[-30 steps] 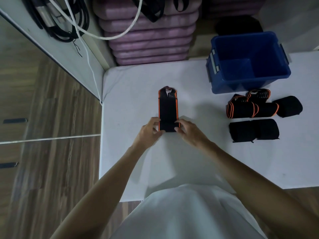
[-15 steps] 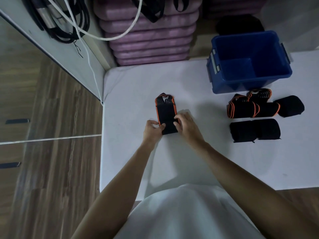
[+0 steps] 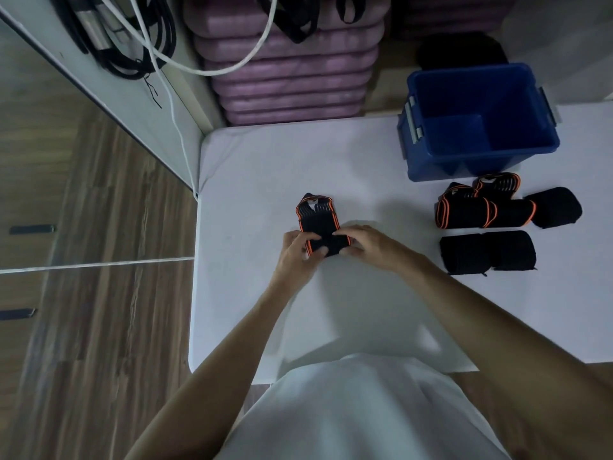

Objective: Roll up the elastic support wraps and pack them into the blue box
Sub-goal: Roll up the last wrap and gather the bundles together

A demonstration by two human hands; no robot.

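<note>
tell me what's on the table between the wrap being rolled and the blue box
In the head view nothing lies there: between the wrap gripped by both hands and the blue box there is only bare white table. The rolled wraps lie nearer, in front of the box.

Hidden and cut-off parts, head view

Near end of the wrap [image 3: 317, 224] is covered by the fingers of the left hand [image 3: 297, 252] and right hand [image 3: 368, 245], so the roll there can't be judged; cables [image 3: 132, 38] and purple mats [image 3: 292, 71] are cut by the top edge, the table [image 3: 248, 180] by the right edge; the box [image 3: 481, 124] floor is partly in shadow.
</note>
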